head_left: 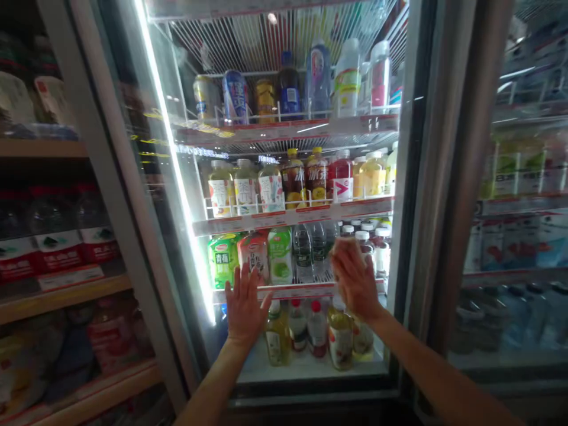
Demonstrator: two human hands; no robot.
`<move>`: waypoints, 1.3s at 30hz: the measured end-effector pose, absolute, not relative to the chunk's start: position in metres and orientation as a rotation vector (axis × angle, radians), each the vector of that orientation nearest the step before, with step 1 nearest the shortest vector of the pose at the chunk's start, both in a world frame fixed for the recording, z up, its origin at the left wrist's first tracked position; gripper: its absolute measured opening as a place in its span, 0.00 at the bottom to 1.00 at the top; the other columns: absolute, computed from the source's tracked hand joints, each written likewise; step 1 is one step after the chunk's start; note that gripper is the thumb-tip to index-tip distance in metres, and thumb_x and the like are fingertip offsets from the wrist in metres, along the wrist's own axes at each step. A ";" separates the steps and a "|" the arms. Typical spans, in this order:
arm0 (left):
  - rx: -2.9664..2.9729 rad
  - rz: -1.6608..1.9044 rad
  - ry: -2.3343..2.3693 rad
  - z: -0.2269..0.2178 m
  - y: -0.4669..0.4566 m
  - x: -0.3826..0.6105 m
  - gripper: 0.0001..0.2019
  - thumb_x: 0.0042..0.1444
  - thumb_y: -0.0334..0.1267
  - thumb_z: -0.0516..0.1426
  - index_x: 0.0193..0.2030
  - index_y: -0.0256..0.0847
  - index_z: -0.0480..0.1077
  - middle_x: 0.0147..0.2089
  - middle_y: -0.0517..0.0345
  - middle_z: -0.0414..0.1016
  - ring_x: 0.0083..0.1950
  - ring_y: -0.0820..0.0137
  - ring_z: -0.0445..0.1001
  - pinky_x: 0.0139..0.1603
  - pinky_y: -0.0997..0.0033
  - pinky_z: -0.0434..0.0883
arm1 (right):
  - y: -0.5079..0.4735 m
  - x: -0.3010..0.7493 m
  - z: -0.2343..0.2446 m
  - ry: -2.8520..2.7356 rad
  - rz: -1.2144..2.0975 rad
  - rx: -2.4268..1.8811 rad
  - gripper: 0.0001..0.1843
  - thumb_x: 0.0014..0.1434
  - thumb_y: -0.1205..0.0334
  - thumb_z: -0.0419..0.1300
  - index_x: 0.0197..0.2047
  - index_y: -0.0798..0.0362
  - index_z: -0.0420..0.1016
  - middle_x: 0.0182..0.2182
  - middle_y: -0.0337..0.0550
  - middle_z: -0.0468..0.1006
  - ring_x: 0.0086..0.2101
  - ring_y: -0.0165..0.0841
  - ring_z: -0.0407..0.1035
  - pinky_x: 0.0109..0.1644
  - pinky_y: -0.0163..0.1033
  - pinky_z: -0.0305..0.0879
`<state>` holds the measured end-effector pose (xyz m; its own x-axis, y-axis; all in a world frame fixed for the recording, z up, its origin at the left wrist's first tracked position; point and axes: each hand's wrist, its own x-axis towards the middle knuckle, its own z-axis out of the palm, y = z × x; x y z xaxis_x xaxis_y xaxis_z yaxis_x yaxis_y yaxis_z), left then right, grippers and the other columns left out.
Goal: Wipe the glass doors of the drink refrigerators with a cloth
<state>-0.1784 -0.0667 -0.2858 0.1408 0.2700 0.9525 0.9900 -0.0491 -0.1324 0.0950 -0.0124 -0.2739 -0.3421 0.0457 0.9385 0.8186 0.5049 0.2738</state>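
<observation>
My left hand point(247, 307) has its fingers spread, palm toward the glass door point(248, 139) of a lit drinks cooler. It is in front of the third shelf's edge, just below a green and a pinkish drink pouch point(254, 251). A pale, folded cloth point(338, 247) is under the fingers of my right hand point(355, 284), pressed toward the glass. Behind that hand stand clear water bottles point(303, 251) and small white-capped bottles point(382, 251), partly hidden. My right hand is slightly blurred.
Inside the cooler, bottles and cans point(235, 94) line the wire shelves. A bright light strip point(166, 130) runs down its left side. The metal door frame point(437, 207) stands at the right. Open shelving point(66, 290) with bottles is at the left, another cooler point(519, 236) at the right.
</observation>
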 end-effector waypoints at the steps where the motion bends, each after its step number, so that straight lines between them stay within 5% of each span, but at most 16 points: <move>1: -1.496 -0.991 -1.284 -0.286 -0.066 -0.178 0.35 0.59 0.46 0.50 0.68 0.37 0.40 0.69 0.41 0.48 0.71 0.59 0.39 0.68 0.51 0.44 | -0.009 0.111 -0.271 -1.637 -0.941 -0.831 0.27 0.61 0.66 0.48 0.64 0.51 0.56 0.61 0.48 0.62 0.64 0.37 0.44 0.67 0.54 0.34; 6: -1.503 -1.050 -1.310 -0.286 -0.064 -0.172 0.36 0.60 0.46 0.50 0.69 0.38 0.37 0.69 0.41 0.45 0.71 0.57 0.39 0.67 0.47 0.45 | -0.006 0.121 -0.261 -1.334 -0.865 -1.020 0.32 0.61 0.66 0.47 0.67 0.52 0.46 0.65 0.52 0.52 0.65 0.43 0.42 0.64 0.57 0.43; 12: -1.504 -1.049 -1.347 -0.286 -0.066 -0.171 0.37 0.59 0.46 0.50 0.69 0.39 0.35 0.69 0.40 0.44 0.71 0.56 0.40 0.66 0.45 0.48 | -0.013 0.076 -0.270 -1.619 -0.906 -0.781 0.31 0.60 0.69 0.47 0.66 0.50 0.49 0.59 0.46 0.65 0.64 0.36 0.45 0.66 0.52 0.39; 19: -1.513 -1.048 -1.280 -0.274 -0.068 -0.152 0.37 0.58 0.44 0.53 0.69 0.39 0.37 0.70 0.40 0.42 0.71 0.55 0.38 0.66 0.46 0.46 | -0.004 0.121 -0.273 -1.257 -0.851 -1.051 0.31 0.60 0.67 0.46 0.67 0.56 0.47 0.64 0.56 0.52 0.65 0.44 0.41 0.62 0.58 0.47; 26: -1.580 -0.979 -1.197 -0.258 -0.056 -0.125 0.37 0.57 0.45 0.53 0.68 0.39 0.40 0.68 0.43 0.50 0.71 0.60 0.39 0.68 0.50 0.41 | -0.012 0.084 -0.276 -1.588 -0.894 -0.811 0.30 0.60 0.68 0.47 0.65 0.51 0.52 0.59 0.48 0.65 0.64 0.36 0.45 0.66 0.53 0.37; 32: -1.580 -0.968 -1.238 -0.265 -0.054 -0.125 0.37 0.58 0.44 0.53 0.68 0.39 0.38 0.68 0.44 0.50 0.71 0.60 0.38 0.68 0.49 0.41 | -0.003 0.140 -0.280 -1.305 -0.840 -1.053 0.34 0.59 0.67 0.49 0.68 0.54 0.43 0.65 0.55 0.51 0.65 0.44 0.41 0.62 0.58 0.46; 39: -1.577 -0.932 -1.212 -0.267 -0.054 -0.129 0.37 0.58 0.45 0.52 0.68 0.39 0.38 0.68 0.44 0.51 0.71 0.61 0.38 0.68 0.49 0.42 | -0.020 0.095 -0.305 -1.750 -0.894 -0.770 0.33 0.59 0.69 0.47 0.67 0.51 0.47 0.60 0.48 0.64 0.64 0.37 0.46 0.66 0.53 0.39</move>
<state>-0.1291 -0.0539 -0.2675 0.2320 0.2845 0.9302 0.9721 -0.1032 -0.2108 0.0945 -0.0196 -0.3047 -0.3126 0.0941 0.9452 0.8213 0.5268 0.2191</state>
